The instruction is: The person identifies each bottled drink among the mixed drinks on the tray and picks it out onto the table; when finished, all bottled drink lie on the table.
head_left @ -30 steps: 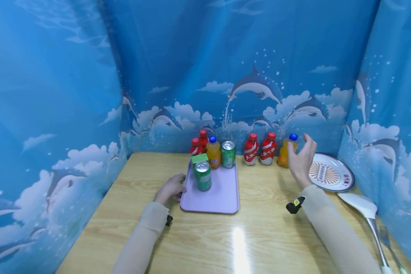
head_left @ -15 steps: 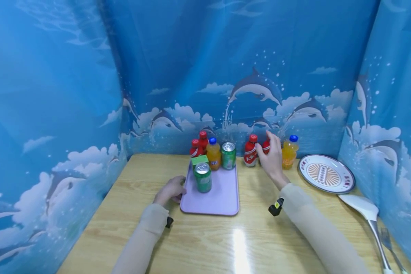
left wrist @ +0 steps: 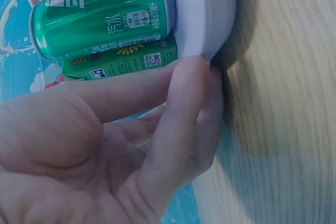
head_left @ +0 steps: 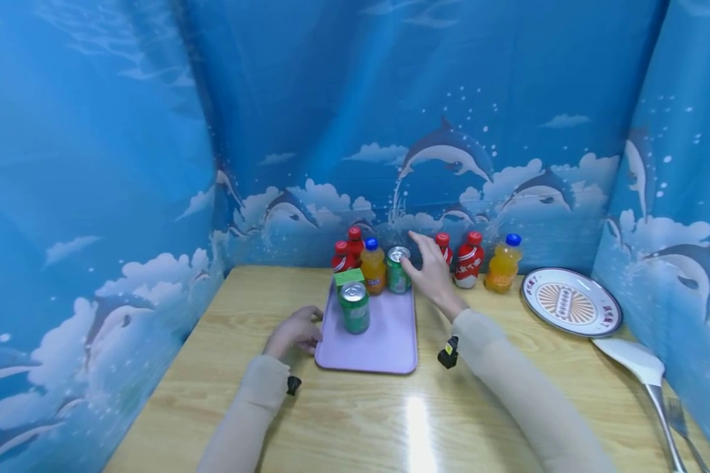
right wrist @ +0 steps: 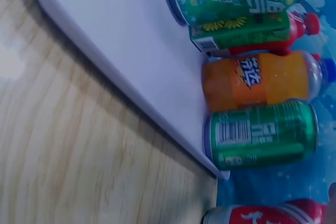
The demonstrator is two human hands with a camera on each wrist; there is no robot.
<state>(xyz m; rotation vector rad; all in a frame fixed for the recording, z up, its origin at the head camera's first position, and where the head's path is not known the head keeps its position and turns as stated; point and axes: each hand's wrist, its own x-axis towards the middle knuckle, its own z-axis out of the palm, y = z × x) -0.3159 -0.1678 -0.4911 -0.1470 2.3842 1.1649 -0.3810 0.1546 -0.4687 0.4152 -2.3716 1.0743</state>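
A light purple tray (head_left: 384, 348) lies on the table, bearing drinks. At its left edge my left hand (head_left: 296, 332) pinches the rim, thumb and fingertips meeting there in the left wrist view. My right hand (head_left: 432, 269) hovers by the tray's back right corner, thumb and fingers spread, beside a green can (head_left: 399, 272); I see no hold on it. Nearer the front of the tray stands another green can (head_left: 354, 309), before a green carton (head_left: 349, 277). An orange soda bottle (right wrist: 254, 80) stands between carton and rear can. Red bottles (head_left: 342, 258) are partly hidden behind.
Right of the tray stand two red-and-white bottles (head_left: 469, 259), one partly covered by my right hand, and an orange bottle (head_left: 503, 264). A patterned plate (head_left: 570, 302), a serving spoon (head_left: 633, 358) and a fork (head_left: 680, 420) lie along the right side. Blue curtains border the table.
My right hand has moved left, from beside the orange bottle past the red bottles to the rear can on the tray. The left hand stays at the tray's edge.
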